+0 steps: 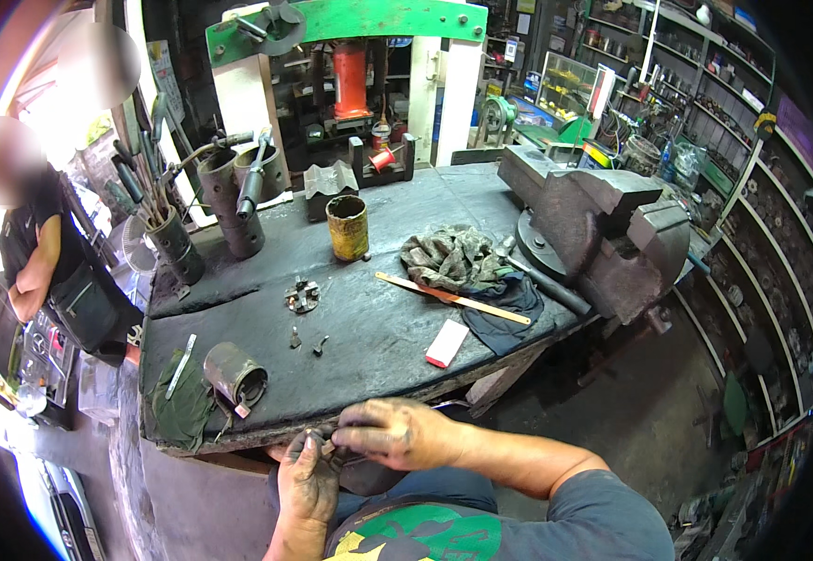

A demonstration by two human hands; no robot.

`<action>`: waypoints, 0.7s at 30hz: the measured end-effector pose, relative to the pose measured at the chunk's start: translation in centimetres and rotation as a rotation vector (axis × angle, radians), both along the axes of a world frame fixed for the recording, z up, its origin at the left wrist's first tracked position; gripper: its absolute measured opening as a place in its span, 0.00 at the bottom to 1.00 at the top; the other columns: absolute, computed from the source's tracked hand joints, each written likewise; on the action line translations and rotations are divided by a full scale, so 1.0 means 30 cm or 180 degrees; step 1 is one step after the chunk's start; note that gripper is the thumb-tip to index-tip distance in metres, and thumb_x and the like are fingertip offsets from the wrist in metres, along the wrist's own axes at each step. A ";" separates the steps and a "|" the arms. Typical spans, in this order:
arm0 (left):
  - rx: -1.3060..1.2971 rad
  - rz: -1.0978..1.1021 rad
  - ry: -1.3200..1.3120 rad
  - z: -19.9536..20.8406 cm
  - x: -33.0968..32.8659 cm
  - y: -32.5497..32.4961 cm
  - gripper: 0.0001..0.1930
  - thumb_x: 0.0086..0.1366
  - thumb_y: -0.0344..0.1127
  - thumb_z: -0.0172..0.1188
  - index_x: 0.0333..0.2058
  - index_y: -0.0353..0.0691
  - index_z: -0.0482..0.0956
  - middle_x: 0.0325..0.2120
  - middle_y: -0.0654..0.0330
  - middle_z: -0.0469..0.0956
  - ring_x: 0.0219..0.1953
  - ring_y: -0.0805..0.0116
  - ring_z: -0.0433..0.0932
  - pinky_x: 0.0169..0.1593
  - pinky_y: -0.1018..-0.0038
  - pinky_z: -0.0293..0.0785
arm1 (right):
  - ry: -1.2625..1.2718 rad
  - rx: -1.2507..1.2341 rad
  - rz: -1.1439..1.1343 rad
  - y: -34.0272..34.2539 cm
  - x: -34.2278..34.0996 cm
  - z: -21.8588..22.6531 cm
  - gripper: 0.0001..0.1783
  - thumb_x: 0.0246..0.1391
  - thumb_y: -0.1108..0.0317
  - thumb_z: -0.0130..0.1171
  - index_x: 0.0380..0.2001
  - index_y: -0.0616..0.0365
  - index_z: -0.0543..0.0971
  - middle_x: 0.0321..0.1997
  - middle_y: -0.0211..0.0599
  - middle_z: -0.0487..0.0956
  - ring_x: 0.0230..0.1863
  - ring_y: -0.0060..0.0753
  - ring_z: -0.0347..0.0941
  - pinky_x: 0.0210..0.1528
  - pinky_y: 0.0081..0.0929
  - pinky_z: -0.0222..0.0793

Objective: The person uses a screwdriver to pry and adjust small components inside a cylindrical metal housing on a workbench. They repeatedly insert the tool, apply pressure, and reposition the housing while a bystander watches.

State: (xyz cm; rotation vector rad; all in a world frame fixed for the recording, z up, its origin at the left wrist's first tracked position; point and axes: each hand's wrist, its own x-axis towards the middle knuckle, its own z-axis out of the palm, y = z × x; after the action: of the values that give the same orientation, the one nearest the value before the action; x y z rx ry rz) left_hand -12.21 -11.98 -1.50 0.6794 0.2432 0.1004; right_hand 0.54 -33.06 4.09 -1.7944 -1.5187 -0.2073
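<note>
Just off the near edge of the workbench, my two grimy hands meet in front of my lap. My left hand is closed, thumb up, pinching a small metal piece mostly covered by fingers. Over it, my right hand is curled with bent fingertips at the same spot, slightly blurred; what it grips is hidden. On the bench beyond lie two small dark metal parts and a round cluster of metal segments. Left of my hands a dark metal cylinder rests on its side.
A green cloth with a steel strip lies at left. Farther back stand a yellow can and tool-filled tubes. Rags, an orange blade, a white-red box and a vise occupy the right. A person stands left.
</note>
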 end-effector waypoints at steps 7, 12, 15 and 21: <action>-0.0704 -0.0143 0.0499 -0.009 -0.025 -0.007 0.15 0.81 0.41 0.69 0.60 0.41 0.84 0.57 0.60 0.87 0.60 0.61 0.85 0.70 0.55 0.79 | 0.0237 0.0413 0.0011 0.083 -0.071 -0.080 0.34 0.55 0.74 0.74 0.68 0.56 0.83 0.60 0.44 0.87 0.58 0.54 0.88 0.62 0.47 0.86; -0.0739 -0.0233 0.0371 -0.036 -0.064 0.002 0.15 0.81 0.43 0.70 0.59 0.43 0.84 0.54 0.63 0.87 0.58 0.62 0.85 0.66 0.57 0.81 | 0.0301 0.0421 0.0128 0.097 -0.083 -0.120 0.37 0.55 0.78 0.72 0.70 0.55 0.82 0.64 0.47 0.89 0.60 0.53 0.89 0.63 0.48 0.86; -0.0537 -0.0237 0.0342 -0.033 -0.095 0.002 0.17 0.81 0.45 0.71 0.57 0.42 0.85 0.53 0.62 0.88 0.57 0.64 0.85 0.65 0.58 0.81 | 0.0262 0.0571 0.0089 0.122 -0.088 -0.117 0.36 0.51 0.81 0.75 0.66 0.54 0.83 0.61 0.44 0.91 0.56 0.50 0.91 0.62 0.45 0.88; 0.4377 0.1874 -0.0542 0.003 -0.135 0.135 0.29 0.63 0.33 0.84 0.61 0.39 0.84 0.56 0.51 0.85 0.59 0.54 0.84 0.66 0.60 0.81 | 0.0717 0.0640 -0.0546 0.134 -0.021 -0.073 0.23 0.55 0.86 0.73 0.53 0.58 0.86 0.48 0.44 0.90 0.48 0.51 0.91 0.51 0.40 0.89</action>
State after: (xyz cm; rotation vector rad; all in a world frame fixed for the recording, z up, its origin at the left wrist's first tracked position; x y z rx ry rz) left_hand -16.25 -7.92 -1.40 1.9363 0.1780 0.9446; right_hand -0.08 -29.04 1.89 -1.7231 -1.1468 -0.2251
